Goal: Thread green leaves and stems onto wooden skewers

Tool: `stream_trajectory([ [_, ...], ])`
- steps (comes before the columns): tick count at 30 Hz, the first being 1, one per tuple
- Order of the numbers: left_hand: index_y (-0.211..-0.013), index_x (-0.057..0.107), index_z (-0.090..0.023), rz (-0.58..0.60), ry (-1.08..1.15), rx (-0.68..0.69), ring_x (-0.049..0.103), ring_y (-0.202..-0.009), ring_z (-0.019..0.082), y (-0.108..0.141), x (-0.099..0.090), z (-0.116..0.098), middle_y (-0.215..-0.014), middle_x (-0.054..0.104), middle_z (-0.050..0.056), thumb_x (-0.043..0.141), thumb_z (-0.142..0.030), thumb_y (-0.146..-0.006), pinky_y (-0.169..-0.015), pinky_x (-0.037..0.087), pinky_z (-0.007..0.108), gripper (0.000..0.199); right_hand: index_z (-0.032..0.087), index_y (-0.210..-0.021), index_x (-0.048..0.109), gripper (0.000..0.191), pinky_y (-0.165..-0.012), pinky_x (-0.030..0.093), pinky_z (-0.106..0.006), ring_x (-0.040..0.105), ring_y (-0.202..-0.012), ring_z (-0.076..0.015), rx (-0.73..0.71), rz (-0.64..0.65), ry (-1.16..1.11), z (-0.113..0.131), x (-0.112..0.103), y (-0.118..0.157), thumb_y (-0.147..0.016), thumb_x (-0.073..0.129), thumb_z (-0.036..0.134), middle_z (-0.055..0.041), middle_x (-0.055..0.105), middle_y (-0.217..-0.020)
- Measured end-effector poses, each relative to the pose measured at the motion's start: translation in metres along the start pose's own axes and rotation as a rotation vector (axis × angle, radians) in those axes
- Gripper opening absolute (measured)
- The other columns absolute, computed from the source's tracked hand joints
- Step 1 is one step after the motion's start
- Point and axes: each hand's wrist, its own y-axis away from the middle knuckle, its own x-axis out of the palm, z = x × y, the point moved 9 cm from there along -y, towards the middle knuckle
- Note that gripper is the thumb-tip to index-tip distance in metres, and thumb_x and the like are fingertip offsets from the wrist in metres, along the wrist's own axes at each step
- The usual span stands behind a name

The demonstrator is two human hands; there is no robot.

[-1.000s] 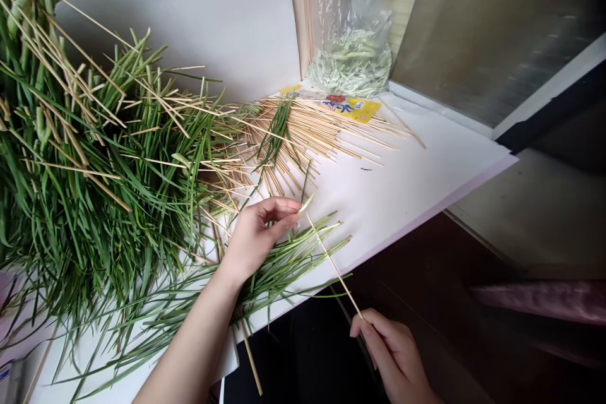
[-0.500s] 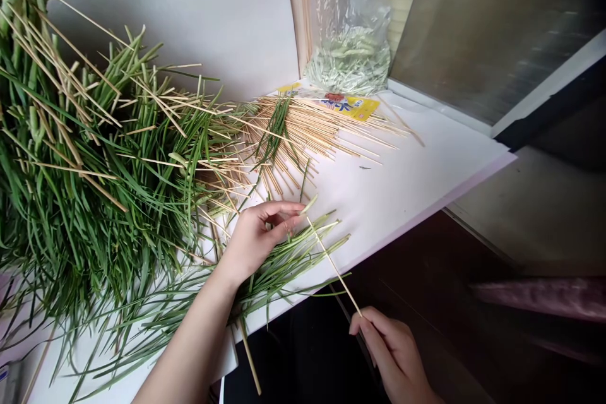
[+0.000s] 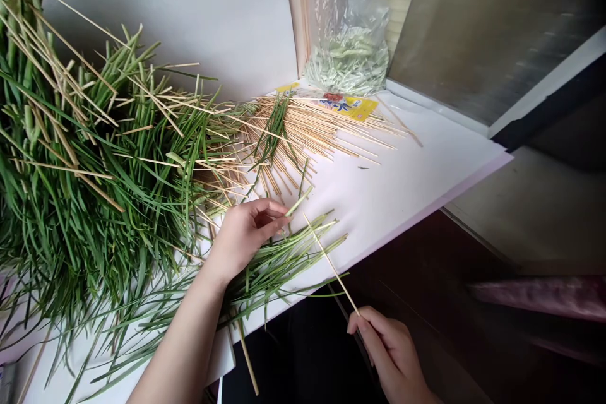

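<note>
Between the thumb and fingers of my left hand (image 3: 246, 233) is a chive stalk (image 3: 300, 200), its pale cut end poking out to the upper right. My right hand (image 3: 388, 347) is closed on the lower end of a thin bamboo skewer (image 3: 330, 262), which slants up to the left. The skewer's tip is close to the stalk but apart from it. Under my left hand and forearm, loose chives (image 3: 288, 259) lie along the table's front edge, pale ends to the right. How much of the held stalk lies behind my hand is hidden.
A big heap of chives (image 3: 95, 221) mixed with skewers fills the left side. More bamboo skewers (image 3: 307, 132) fan out on the white table (image 3: 416, 183), partly under a yellow label (image 3: 355, 107). Behind stands a clear plastic bag (image 3: 350, 57) with pale green pieces in it.
My left hand has drawn back to the left with the stalk, widening the gap to the skewer tip. More of the stalk's pale end shows. My right hand has hardly moved.
</note>
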Motion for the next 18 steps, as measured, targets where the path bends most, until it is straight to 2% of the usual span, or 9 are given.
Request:
stream_trajectory([
  [6,-0.097,0.080,-0.019,-0.105,-0.145,0.077,0.066,-0.063,0.016,0.001,0.002,-0.013,-0.079,0.078,0.003,0.070,-0.035,-0.085,-0.059,0.047,0.026,0.022,0.021,-0.079,0.062,0.035,-0.046,0.028,-0.024,0.033,-0.046,-0.0101,0.007,0.004,0.015,0.000,0.001,-0.001,-0.106,0.044,0.031,0.0074,0.032,-0.056],
  [13,-0.098,0.080,-0.020,-0.124,-0.147,0.125,0.069,-0.069,0.017,0.003,0.004,-0.021,-0.085,0.080,0.004,0.069,-0.032,-0.086,-0.061,0.048,0.025,0.020,0.022,-0.078,0.062,0.036,-0.045,0.027,-0.024,0.032,-0.045,-0.0104,0.007,-0.004,0.012,0.001,-0.001,-0.001,-0.106,0.044,0.033,0.0073,0.032,-0.055],
  [18,-0.095,0.080,-0.019,-0.143,-0.153,0.134,0.068,-0.067,0.017,0.003,0.003,-0.025,-0.079,0.078,0.004,0.069,-0.032,-0.085,-0.061,0.049,0.026,0.019,0.022,-0.078,0.062,0.035,-0.046,0.027,-0.024,0.033,-0.045,-0.0103,-0.014,-0.017,0.013,0.003,-0.001,-0.001,-0.106,0.044,0.031,0.0071,0.033,-0.056],
])
